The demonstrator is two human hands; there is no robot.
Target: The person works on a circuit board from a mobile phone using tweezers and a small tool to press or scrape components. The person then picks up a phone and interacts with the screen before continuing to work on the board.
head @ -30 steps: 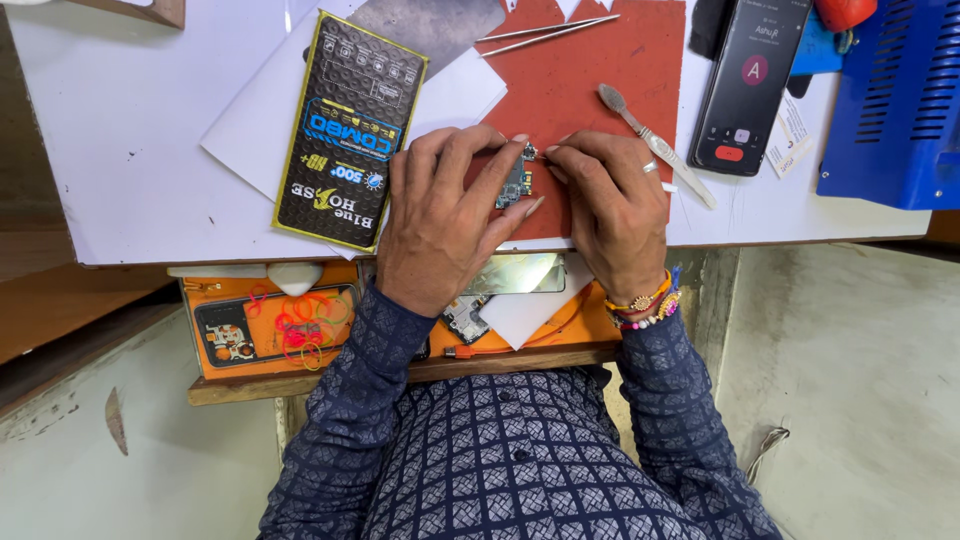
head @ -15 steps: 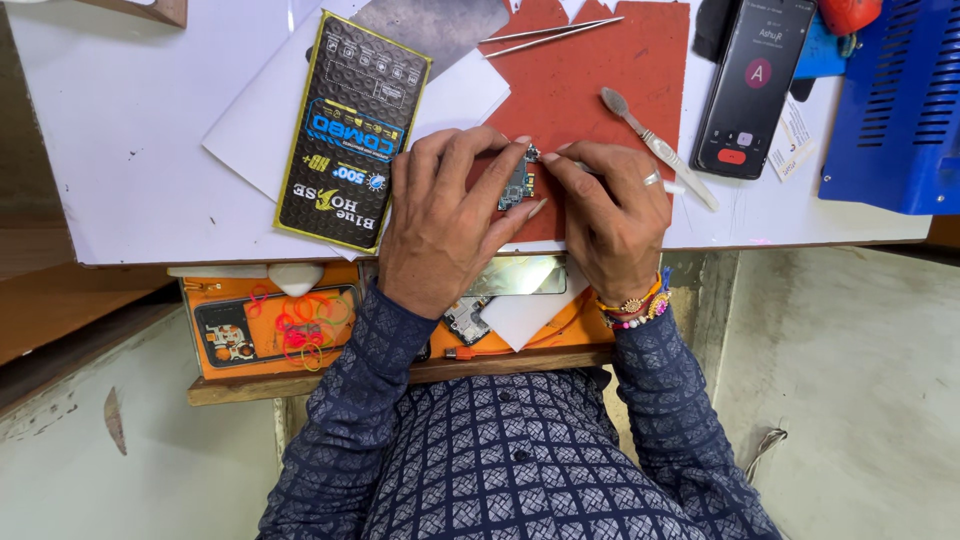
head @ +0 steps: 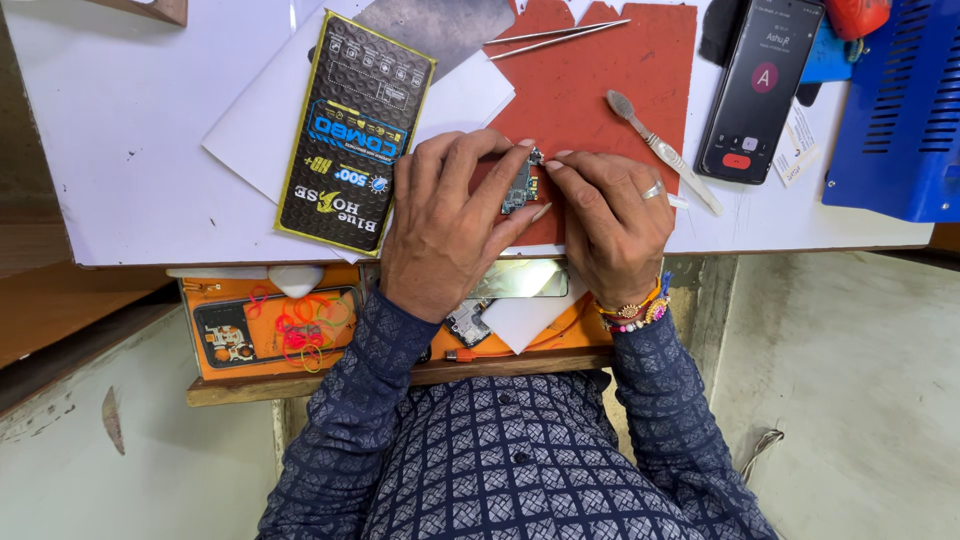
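Orange open drawer [head: 240, 330] nearest the person, holding rubber bands and small parts. Left hand [head: 450, 225] and right hand [head: 610, 220], both pinched closed on a small circuit board [head: 520, 185], held between the fingertips just above the near edge of the red mat [head: 600, 70]. White tabletop [head: 110, 130] beneath. Black-and-yellow flat packet [head: 355, 130] left of the hands; brush [head: 660, 150] right; phone [head: 755, 85] beyond; tweezers [head: 555, 35] farthest; blue case [head: 890, 110] at far right.

Left hand [head: 450, 225], right hand [head: 610, 225] side by side, fingertips pinched inward.
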